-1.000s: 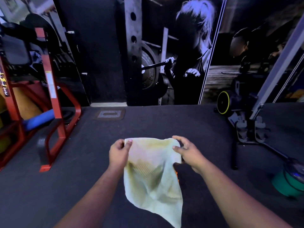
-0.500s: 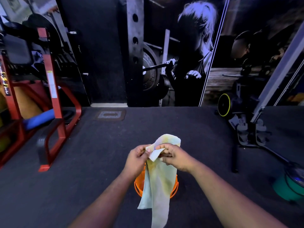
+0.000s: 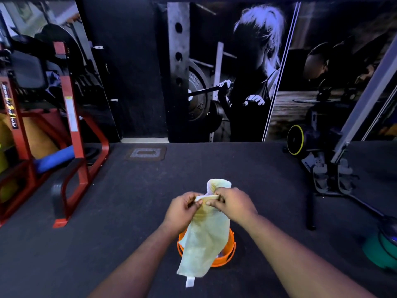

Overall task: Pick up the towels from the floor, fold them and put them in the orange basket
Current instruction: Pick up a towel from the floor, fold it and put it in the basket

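Observation:
A pale yellow towel (image 3: 205,241) hangs folded lengthwise in front of me, its top edges held together. My left hand (image 3: 182,208) pinches the top corners from the left. My right hand (image 3: 233,204) pinches the same edge from the right, with a loop of cloth sticking up above its fingers. The two hands nearly touch. Directly below the hanging towel stands the orange basket (image 3: 228,252) on the dark floor; the towel covers most of its opening, so its inside is largely hidden.
A red metal gym frame (image 3: 73,130) stands at the left with a blue roll (image 3: 53,160) inside. A black exercise machine with a yellow-rimmed wheel (image 3: 295,139) sits at the right. A green weight (image 3: 380,250) lies at the right edge. A wall mural fills the back.
A second ago the towel was spread wide between my hands. They came together, folding it in half lengthwise, and the orange basket beneath came into view.

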`<state>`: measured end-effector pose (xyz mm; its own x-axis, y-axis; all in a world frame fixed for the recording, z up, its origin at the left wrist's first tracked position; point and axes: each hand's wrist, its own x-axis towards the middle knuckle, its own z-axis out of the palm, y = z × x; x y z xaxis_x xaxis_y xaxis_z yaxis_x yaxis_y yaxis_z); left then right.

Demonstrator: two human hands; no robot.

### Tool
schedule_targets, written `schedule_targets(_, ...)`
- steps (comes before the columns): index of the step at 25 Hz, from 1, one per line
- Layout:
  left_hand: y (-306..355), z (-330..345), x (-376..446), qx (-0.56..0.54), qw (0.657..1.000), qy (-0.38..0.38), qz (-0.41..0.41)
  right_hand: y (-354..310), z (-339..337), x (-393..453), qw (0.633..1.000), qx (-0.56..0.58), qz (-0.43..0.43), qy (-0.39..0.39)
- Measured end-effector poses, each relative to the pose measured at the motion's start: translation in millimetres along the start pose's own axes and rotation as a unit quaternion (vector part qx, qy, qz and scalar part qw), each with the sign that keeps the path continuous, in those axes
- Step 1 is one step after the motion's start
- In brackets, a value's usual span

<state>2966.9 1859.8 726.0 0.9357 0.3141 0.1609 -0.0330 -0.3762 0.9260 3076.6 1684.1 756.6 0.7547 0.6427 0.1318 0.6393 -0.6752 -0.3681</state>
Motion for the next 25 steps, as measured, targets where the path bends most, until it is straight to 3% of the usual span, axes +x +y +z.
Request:
schedule_targets(4, -13, -28, 6, 0.107, 0.991, 0.070, -0.022, 36, -17, -5, 0.989, -0.143, 0.015, -0.041)
schedule_targets(7, -14, -41, 11, 0.190, 0.977, 0.090, -0.036, 43, -25, -7, 0.988, -0.155, -0.016, -0.001)
schedule_targets(10, -2, -38, 15, 0.135, 0.981, 0.132, -0.036, 38, -23, -5, 0.998, 0.009, -0.028, 0.052)
schedule_targets(12, 9, -37, 14, 0.042, 0.990, 0.133, -0.033, 34, -25, -5, 0.981, 0.176, -0.015, 0.075)
schedule_targets(14, 26, -39, 15, -0.080, 0.988, 0.125, -0.033, 23, -36, -4, 0.923, 0.364, -0.001, 0.124)
schedule_targets(16, 51, -40, 19, -0.165, 0.981, 0.103, -0.023, 12, -49, -8, 0.833, 0.539, 0.005, 0.126)
schedule_targets(17, 66, -40, 25, -0.192, 0.977, 0.092, -0.013, 10, -50, -11, 0.821, 0.563, 0.016, 0.095)
schedule_targets(19, 97, -47, 38, -0.250, 0.965, 0.083, -0.006, 12, -40, -16, 0.870, 0.493, 0.033, -0.011)
schedule_targets(21, 120, -58, 43, -0.302, 0.950, 0.077, -0.009, 13, -29, -16, 0.882, 0.464, 0.072, -0.033)
schedule_targets(25, 92, -54, 10, -0.304, 0.946, 0.007, -0.111, -8, -49, 1, 0.793, 0.603, 0.084, 0.021)
